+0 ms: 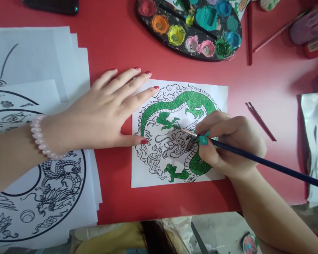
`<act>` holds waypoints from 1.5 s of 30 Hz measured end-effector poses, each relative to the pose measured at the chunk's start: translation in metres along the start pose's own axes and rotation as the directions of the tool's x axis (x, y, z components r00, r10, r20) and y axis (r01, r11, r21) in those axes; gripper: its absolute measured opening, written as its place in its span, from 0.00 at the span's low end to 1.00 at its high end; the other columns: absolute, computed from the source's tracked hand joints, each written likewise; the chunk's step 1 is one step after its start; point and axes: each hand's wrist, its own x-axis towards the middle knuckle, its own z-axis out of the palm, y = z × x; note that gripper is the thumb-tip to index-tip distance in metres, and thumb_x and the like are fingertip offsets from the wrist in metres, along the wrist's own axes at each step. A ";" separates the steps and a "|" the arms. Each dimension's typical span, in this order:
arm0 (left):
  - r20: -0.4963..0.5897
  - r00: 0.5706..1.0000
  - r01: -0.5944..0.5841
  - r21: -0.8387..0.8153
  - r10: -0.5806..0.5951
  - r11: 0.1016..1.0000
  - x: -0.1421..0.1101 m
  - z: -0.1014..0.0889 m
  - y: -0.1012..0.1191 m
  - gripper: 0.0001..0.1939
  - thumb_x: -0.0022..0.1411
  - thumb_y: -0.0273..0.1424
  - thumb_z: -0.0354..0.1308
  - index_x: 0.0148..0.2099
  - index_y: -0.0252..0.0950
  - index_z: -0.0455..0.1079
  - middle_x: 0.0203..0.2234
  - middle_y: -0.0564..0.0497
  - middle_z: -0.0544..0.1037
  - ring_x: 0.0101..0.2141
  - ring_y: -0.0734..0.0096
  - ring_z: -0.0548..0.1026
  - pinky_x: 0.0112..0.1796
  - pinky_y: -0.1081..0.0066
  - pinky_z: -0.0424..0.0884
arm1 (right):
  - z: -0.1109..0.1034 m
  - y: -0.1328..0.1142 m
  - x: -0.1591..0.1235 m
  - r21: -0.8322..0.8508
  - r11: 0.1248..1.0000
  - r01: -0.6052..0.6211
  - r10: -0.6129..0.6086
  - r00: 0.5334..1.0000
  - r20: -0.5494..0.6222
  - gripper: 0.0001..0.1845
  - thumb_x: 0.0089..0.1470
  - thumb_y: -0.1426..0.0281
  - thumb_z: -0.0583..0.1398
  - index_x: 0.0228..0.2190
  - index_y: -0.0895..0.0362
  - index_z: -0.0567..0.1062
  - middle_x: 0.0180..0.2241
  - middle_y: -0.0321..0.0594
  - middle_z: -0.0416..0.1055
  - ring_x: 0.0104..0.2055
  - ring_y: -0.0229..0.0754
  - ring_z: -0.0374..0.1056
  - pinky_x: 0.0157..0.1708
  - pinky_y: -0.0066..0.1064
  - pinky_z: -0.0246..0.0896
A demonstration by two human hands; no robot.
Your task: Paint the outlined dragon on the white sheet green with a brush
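Note:
A square sheet with a dragon drawing lies on the red table; much of the dragon's body and legs is green, while its head is bare black line work. My left hand rests flat with fingers spread, index finger and thumb on the sheet's left edge. A bead bracelet circles that wrist. In my right hand is a paintbrush with a dark blue handle, pinched near its metal collar. Its tip touches the green claw near the drawing's middle. My right hand covers the dragon's right side.
A black paint palette with several colours sits at the top. Printed sheets are stacked at left, near a black device. A small brush, a dark red stick and bottles lie at right. The red table's edge runs below.

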 end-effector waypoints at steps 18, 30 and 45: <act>0.003 1.000 0.004 0.011 -0.004 1.000 0.000 0.001 0.000 0.47 0.59 0.63 0.36 0.68 0.33 0.42 0.67 0.41 0.41 0.65 0.46 0.42 0.62 0.50 0.38 | 0.000 0.001 0.000 0.034 0.999 0.011 -0.010 1.000 -0.008 0.10 0.44 0.78 0.56 0.27 0.53 0.60 0.24 0.34 0.66 0.25 0.35 0.64 0.23 0.30 0.60; 0.006 0.998 0.055 -0.062 -0.055 0.997 0.001 0.006 -0.005 0.48 0.54 0.66 0.39 0.68 0.45 0.40 0.67 0.52 0.42 0.65 0.44 0.44 0.63 0.49 0.37 | 0.000 0.001 0.000 0.024 0.999 0.035 -0.035 0.999 0.004 0.09 0.45 0.79 0.55 0.27 0.54 0.60 0.24 0.35 0.65 0.26 0.35 0.64 0.24 0.30 0.61; 0.047 0.998 0.041 0.028 -0.042 0.999 0.001 -0.001 0.001 0.47 0.58 0.62 0.40 0.69 0.37 0.40 0.67 0.43 0.40 0.66 0.49 0.41 0.62 0.48 0.41 | -0.001 0.013 0.002 0.178 0.983 -0.034 0.065 0.984 -0.168 0.05 0.55 0.74 0.57 0.30 0.55 0.63 0.21 0.31 0.61 0.21 0.31 0.58 0.20 0.26 0.54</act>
